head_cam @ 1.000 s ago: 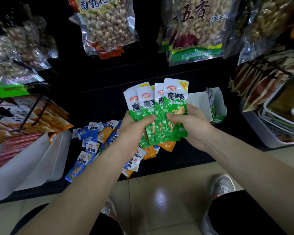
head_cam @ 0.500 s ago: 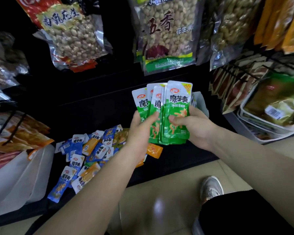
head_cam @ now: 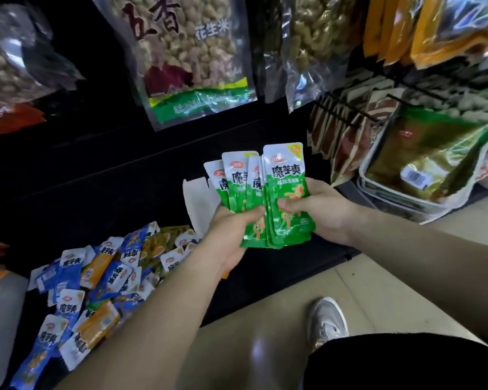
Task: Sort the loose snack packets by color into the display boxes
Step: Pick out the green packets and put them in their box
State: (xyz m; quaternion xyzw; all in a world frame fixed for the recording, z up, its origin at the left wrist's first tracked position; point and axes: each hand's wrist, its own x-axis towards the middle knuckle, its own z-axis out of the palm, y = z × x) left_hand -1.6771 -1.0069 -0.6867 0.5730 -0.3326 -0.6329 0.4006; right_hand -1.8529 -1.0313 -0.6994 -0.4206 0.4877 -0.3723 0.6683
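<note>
Grasped in both hands: fan of green packets (head_cam: pixel 282 192), upright, labels toward the camera. Left hand (head_cam: pixel 231 235) curled round the lower left edges, thumb across the front; right hand (head_cam: pixel 321 209) pinching the lower right of the foremost packet, thumb on its face. Held in the air above the front of the black shelf (head_cam: pixel 124 198), just in front of a white display box (head_cam: pixel 197 198) with flap raised; inside of box hidden behind the fan. Judged light, thin and soft-filled, with slick glossy film and stiffer sealed ends; likely to slide against one another and splay under a loose pinch. Best taken across the lower half, stack squared and squeezed flat, not by a single top seal. On the shelf, well apart to the lower left: loose pile of blue and orange packets (head_cam: pixel 96 282), overlapping, unsorted. Above: hanging peanut bags (head_cam: pixel 186 52). To the right: white tray (head_cam: pixel 383 192) holding a larger olive-green pouch (head_cam: pixel 434 147). Below: tiled floor, one grey shoe (head_cam: pixel 326 319).
</note>
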